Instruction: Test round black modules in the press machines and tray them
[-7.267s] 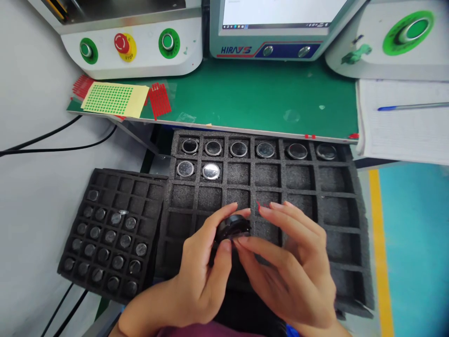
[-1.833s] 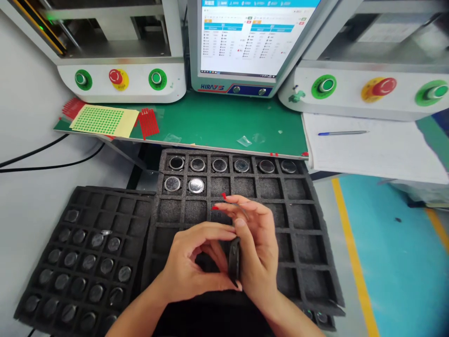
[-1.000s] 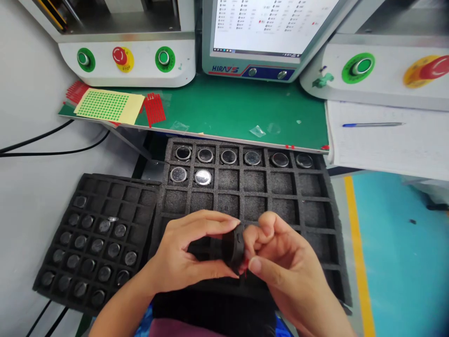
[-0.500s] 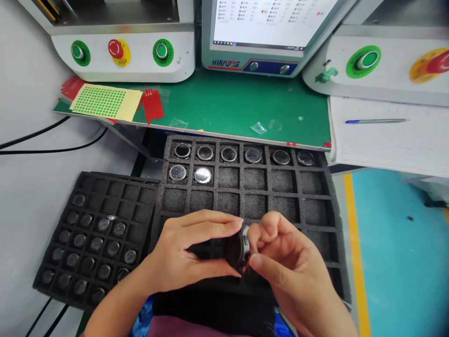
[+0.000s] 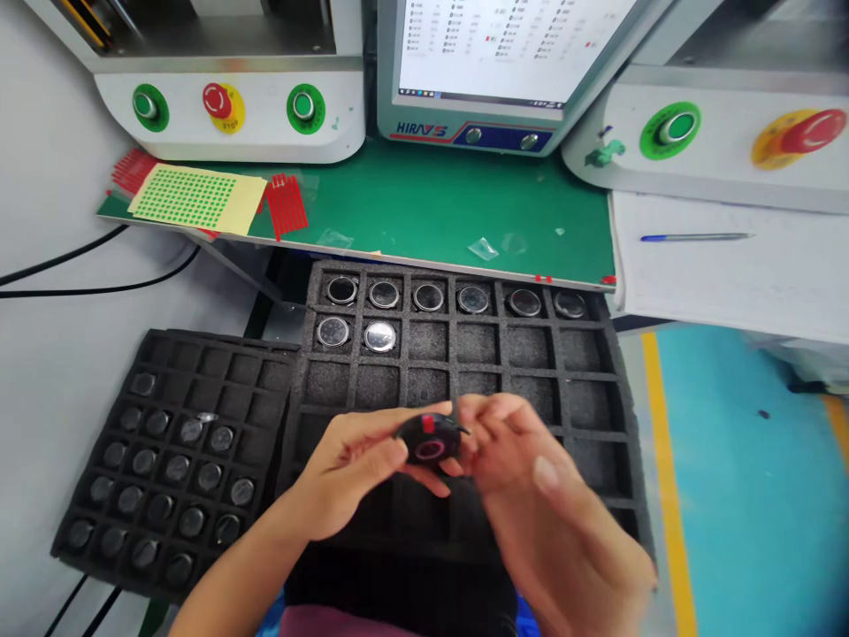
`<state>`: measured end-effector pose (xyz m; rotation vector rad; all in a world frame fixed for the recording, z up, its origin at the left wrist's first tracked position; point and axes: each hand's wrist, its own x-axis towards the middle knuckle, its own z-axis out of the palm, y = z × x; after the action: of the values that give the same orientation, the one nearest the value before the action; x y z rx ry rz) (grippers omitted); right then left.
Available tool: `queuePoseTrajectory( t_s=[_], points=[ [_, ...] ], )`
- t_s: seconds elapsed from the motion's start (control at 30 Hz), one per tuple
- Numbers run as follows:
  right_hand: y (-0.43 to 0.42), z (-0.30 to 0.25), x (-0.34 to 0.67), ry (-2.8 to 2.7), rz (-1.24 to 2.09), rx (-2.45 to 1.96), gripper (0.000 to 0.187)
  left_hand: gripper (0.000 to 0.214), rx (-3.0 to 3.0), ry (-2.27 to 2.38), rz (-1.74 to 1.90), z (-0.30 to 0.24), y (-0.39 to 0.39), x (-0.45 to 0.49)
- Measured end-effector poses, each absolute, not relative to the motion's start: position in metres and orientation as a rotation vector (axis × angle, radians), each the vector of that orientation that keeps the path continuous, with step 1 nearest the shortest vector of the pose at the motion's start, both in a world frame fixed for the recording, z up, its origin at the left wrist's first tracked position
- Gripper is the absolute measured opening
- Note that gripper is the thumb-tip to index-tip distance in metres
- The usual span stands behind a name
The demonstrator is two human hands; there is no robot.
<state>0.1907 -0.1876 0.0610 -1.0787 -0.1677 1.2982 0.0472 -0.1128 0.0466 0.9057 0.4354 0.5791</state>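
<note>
My left hand (image 5: pixel 351 464) is closed around a round black watch case (image 5: pixel 430 440), gripping it by the edge with thumb and fingers. The case faces up and carries a small red sticker on its top rim. My right hand (image 5: pixel 531 482) is curled and slightly blurred, its fingertips touching the case's right side. Both hands hover over the large black foam tray (image 5: pixel 600 389). That tray holds several round glass-faced parts (image 5: pixel 380 336) in its two far rows.
A smaller foam tray (image 5: pixel 218 363) with several dark round parts lies at the left. On the green bench (image 5: pixel 431 203) are a sheet of green dot stickers (image 5: pixel 192 196) and red sticker strips (image 5: pixel 286 205). Machines with green and red buttons, a monitor (image 5: pixel 504 44), paper and a pen (image 5: pixel 693 237) stand beyond.
The watch case has turned from edge-on to face up, showing the red sticker on its rim. My right hand shifted lower and right, and both hands rose slightly over the tray.
</note>
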Motion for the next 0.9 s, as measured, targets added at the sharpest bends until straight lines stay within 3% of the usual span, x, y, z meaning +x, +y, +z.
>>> queuePoseTrajectory(
  t_s=[0.1, 0.3, 0.7, 0.9],
  points=[
    [-0.188, 0.058, 0.193, -0.170, 1.145, -1.153, 0.025, 0.031, 0.692, 0.503, 0.618, 0.047, -0.120, 0.052],
    [-0.185, 0.051, 0.177, -0.191, 1.246, -1.100, 0.010, 0.032, 0.845, 0.809, 0.678, 0.050, -0.132, 0.063],
    [-0.183, 0.058, 0.158, -0.152, 1.392, -0.982, 0.013, 0.014, 1.615, 0.751, 0.715, 0.051, -0.141, 0.059],
    [-0.182, 0.061, 0.151, -0.091, 1.265, -0.996, 0.011, 0.013, 1.928, 0.685, 0.769, 0.052, -0.140, 0.062]
  ],
)
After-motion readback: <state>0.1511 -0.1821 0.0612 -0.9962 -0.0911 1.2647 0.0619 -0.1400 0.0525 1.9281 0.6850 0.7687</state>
